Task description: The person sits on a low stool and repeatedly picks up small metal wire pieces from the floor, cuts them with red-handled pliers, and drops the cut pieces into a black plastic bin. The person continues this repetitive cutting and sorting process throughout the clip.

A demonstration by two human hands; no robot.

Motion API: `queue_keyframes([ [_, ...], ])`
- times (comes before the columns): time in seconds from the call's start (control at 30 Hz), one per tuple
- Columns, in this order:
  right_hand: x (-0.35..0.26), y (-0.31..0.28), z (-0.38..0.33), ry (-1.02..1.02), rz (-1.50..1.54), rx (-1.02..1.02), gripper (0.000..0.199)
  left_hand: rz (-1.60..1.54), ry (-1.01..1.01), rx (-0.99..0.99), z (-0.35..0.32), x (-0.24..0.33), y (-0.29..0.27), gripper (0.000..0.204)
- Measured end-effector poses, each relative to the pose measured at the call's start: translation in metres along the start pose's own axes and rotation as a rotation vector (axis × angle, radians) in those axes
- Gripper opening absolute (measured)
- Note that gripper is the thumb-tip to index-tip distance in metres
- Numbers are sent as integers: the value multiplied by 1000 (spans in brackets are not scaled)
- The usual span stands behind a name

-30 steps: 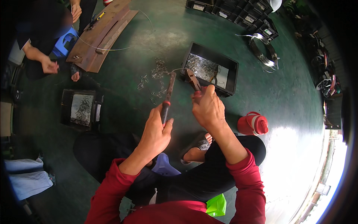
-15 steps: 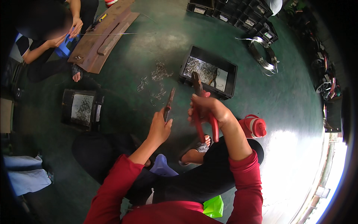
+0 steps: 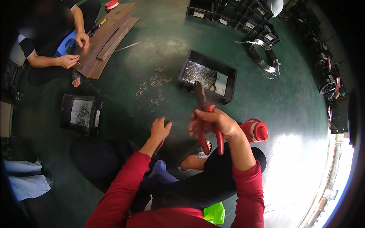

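My right hand (image 3: pixel 216 122) grips red-handled pliers (image 3: pixel 200 94), their dark jaws pointing up and away from me and the handles spread apart. In my closed left hand (image 3: pixel 160 130) is a slim plier-like tool (image 3: pixel 159 146); only a dark end and a reddish part show past the fingers. Small bent wire pieces (image 3: pixel 159 78) lie scattered on the green floor beyond my left hand. Past the pliers stands a black crate (image 3: pixel 232 85), holding many wire pieces, another pair of pliers and a pale sheet.
A red bottle (image 3: pixel 259 131) stands beside my right forearm. On the left is a smaller black bin (image 3: pixel 67 110) with wire bits. Farther off are a wire coil (image 3: pixel 262 57), stacked black crates (image 3: pixel 232 19) and a co-worker's hands (image 3: pixel 70 60) at a rusty metal beam (image 3: pixel 110 34).
My left hand has turned its tool from pointing up to pointing down toward me. The pliers in my right hand are slightly lower. The co-worker's hands have moved apart, lower down.
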State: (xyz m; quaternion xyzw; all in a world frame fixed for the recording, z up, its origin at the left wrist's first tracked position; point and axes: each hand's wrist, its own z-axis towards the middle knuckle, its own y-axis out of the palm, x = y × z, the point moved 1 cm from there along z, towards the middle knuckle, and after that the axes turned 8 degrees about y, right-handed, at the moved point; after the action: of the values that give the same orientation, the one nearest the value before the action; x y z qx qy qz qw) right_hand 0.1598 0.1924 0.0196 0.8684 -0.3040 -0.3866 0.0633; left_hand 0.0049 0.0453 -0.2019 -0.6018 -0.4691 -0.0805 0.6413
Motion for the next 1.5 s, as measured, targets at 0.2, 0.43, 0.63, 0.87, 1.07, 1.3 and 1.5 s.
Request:
queue_keyframes([
  [0.2, 1, 11, 4, 73, -44, -125, 30, -849, 309, 225, 28, 75, -105, 28],
  [0.43, 8, 27, 13, 248, 32, -319, 35, -979, 397, 163, 10, 110, -141, 22],
  [0.63, 22, 34, 22, 191, 94, -311, 73, -1121, 293, 217, 9, 108, -138, 15],
  [0.87, 25, 38, 21, 160, 50, -167, 75, -1077, 122, 324, 29, 71, -117, 14],
  [1.07, -3, 16, -12, -203, 182, 114, 70, -196, -134, 204, 62, -65, -19, 14],
  [1.3, -10, -8, -33, -269, 248, 292, 66, 28, -249, 116, 57, -166, 46, 12],
  [1.5, -9, -7, -25, -211, 194, 382, 69, -90, -211, 130, 56, -186, 34, 14],
])
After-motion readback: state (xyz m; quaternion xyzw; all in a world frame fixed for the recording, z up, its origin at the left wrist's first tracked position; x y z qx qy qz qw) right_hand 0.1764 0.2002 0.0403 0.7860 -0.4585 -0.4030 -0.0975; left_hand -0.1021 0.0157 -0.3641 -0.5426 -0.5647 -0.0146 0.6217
